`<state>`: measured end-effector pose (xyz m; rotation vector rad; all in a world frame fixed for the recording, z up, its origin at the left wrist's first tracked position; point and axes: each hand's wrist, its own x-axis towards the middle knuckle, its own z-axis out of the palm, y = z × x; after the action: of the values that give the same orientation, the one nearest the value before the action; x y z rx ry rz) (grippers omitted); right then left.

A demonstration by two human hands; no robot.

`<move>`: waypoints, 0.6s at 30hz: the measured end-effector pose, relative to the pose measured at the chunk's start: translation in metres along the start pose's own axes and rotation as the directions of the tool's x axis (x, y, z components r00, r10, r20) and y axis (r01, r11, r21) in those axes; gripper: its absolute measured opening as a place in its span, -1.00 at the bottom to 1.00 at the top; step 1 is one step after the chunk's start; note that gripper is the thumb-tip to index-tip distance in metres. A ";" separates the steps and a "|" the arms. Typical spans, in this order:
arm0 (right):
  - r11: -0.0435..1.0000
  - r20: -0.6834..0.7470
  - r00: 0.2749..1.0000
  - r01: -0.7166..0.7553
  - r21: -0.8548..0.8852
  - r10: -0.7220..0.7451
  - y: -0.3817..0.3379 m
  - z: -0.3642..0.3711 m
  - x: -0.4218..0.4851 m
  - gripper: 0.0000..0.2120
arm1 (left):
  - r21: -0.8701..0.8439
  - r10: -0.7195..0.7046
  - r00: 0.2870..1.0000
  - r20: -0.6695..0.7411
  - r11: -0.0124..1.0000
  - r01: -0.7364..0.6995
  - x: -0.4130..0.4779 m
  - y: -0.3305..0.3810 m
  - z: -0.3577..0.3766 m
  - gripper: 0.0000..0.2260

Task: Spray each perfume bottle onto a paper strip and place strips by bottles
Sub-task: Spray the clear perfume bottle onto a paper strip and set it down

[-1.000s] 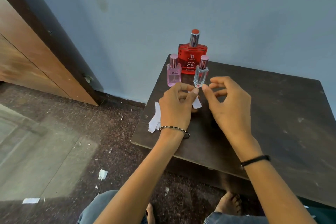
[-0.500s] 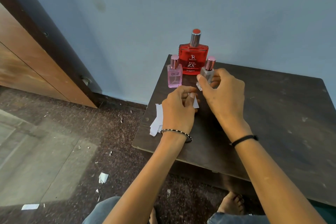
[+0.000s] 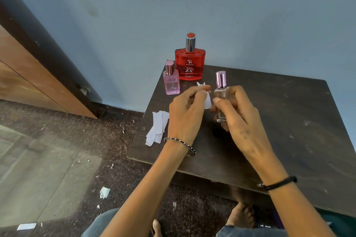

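My right hand [image 3: 237,119] grips a small clear perfume bottle [image 3: 221,98] with a pink metallic cap, lifted above the dark wooden table [image 3: 279,121]. My left hand [image 3: 186,115] pinches a white paper strip [image 3: 206,98] just left of that bottle. A large red perfume bottle [image 3: 190,63] stands at the table's back left corner. A small pink bottle [image 3: 171,81] stands upright in front of it to the left. A loose pile of white paper strips [image 3: 157,129] lies by the table's left edge, beside my left wrist.
A blue wall rises right behind the table. A wooden door and dark frame [image 3: 38,67] stand at the left. Paper scraps [image 3: 104,192] litter the speckled floor. My bare feet [image 3: 241,215] show below the table's near edge.
My right hand closed round the clear bottle and lifted it off the table toward me. My left hand raised the paper strip up beside the bottle.
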<state>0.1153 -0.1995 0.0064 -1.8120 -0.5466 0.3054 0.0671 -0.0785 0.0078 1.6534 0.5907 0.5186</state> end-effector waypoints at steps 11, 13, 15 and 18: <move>0.999 0.074 0.997 0.001 -0.034 0.001 0.004 -0.012 -0.003 -0.87 | -0.195 -0.030 0.999 0.039 0.980 0.037 0.006 0.008 0.015 -0.79; 0.999 0.081 0.997 -0.006 -0.036 0.009 0.004 -0.013 -0.003 -0.88 | -0.197 -0.037 0.998 0.055 0.979 0.047 0.007 0.009 0.016 -0.84; 0.999 0.090 0.996 -0.016 -0.044 0.020 0.006 -0.015 -0.003 -0.91 | -0.222 -0.051 0.997 0.052 0.973 0.061 0.007 0.009 0.015 -0.86; 0.998 0.097 0.995 -0.017 -0.061 0.022 0.010 -0.019 -0.003 -0.91 | -0.276 -0.084 0.996 -0.001 0.958 0.081 0.012 0.007 0.011 -0.80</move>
<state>0.1235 -0.2195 0.0030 -1.8685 -0.6122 0.3960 0.0838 -0.0800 0.0132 1.3563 0.5668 0.5253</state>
